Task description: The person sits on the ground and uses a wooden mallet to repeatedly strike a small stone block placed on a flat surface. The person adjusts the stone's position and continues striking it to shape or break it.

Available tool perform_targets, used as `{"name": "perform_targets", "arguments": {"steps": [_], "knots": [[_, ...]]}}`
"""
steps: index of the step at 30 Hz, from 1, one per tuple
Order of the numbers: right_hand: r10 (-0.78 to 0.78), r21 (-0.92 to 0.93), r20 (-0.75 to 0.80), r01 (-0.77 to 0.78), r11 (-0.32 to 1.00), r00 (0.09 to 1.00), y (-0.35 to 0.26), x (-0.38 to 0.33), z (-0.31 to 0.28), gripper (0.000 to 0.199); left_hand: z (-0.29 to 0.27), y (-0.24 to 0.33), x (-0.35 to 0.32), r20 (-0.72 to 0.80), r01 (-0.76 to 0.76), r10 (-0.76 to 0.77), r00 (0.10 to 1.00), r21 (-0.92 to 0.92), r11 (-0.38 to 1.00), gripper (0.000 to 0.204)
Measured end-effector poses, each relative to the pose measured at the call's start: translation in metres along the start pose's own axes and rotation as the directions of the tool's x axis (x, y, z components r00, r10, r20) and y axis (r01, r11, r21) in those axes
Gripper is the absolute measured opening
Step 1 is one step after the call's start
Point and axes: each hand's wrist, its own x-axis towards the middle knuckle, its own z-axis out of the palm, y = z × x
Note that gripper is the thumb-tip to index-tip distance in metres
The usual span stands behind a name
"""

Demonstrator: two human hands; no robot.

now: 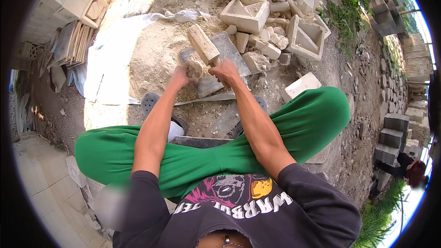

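Note:
My right hand (225,71) is wrapped round the handle of a wooden mallet (202,42), whose thick block head points away to the far left. Close beside it, my left hand (183,76) grips a rough tan stone chunk (195,70). Both hands are over a dusty dark grey slab (229,54) on the ground between my feet. Pale crushed rubble (158,59) is heaped just left of the slab. The mallet head is raised above the slab and apart from the chunk.
Broken pale blocks (271,48) and hollow molded blocks (245,14) pile up beyond the slab to the right. A white sheet (110,59) lies at left, near stacked boards (76,41). A single white block (302,86) rests by my right knee. At far right is another person (411,172).

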Motion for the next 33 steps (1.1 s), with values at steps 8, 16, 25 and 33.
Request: {"name": "perform_targets", "arguments": {"steps": [8, 16, 25, 33], "knots": [[0.07, -0.153, -0.018, -0.071, 0.986, 0.997, 0.03, 0.001, 0.015, 0.037, -0.005, 0.024, -0.006, -0.029, -0.08, 0.08, 0.996, -0.005, 0.997, 0.11], [-0.089, 0.146, -0.113, 0.105, 0.984, 0.99, 0.0, -0.016, 0.006, 0.033, -0.009, 0.05, -0.031, -0.032, 0.145, -0.147, 0.989, -0.047, 0.988, 0.113], [0.084, 0.017, 0.04, -0.085, 0.996, 0.996, 0.023, -0.011, 0.017, 0.039, 0.01, 0.041, -0.034, -0.2, 0.103, -0.111, 0.973, -0.047, 0.994, 0.103], [-0.156, 0.21, -0.104, 0.175, 0.962, 0.982, 0.0, -0.021, 0.011, 0.032, 0.024, 0.044, -0.035, -0.253, 0.171, -0.164, 0.953, 0.009, 0.985, 0.094]]}}
